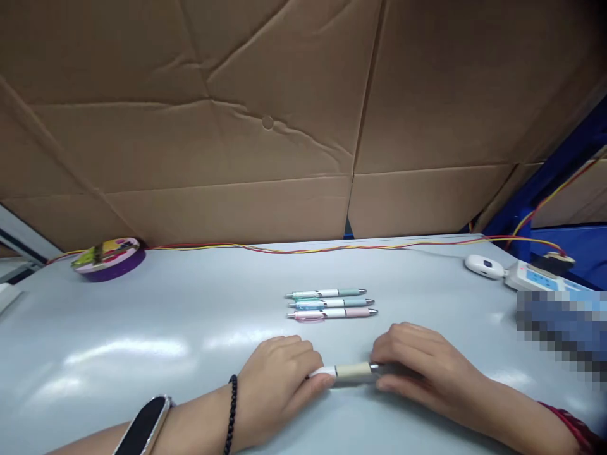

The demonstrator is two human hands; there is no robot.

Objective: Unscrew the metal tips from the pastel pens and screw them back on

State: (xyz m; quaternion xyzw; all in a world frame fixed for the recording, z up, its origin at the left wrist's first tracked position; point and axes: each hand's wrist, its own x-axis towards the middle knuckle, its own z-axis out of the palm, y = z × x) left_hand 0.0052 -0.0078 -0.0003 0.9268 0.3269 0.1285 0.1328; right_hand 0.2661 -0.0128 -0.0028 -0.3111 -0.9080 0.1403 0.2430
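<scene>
cream-and-white pen (352,371): pinched by the left hand (282,382)
right hand (424,363): fingers held narrowly apart at its metal tip (374,367)
three pens (334,304): laid beyond

No word, brand or number is legible. Any lettering on the power strip (540,278), the round purple item (112,260), the 3 pens (332,303) lying in a row or the held pen (353,371) is too small or blurred to read.

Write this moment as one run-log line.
left hand: gripping cream-grip pen | right hand: open at metal tip | beyond: green pen, blue pen, pink pen, side by side
</scene>
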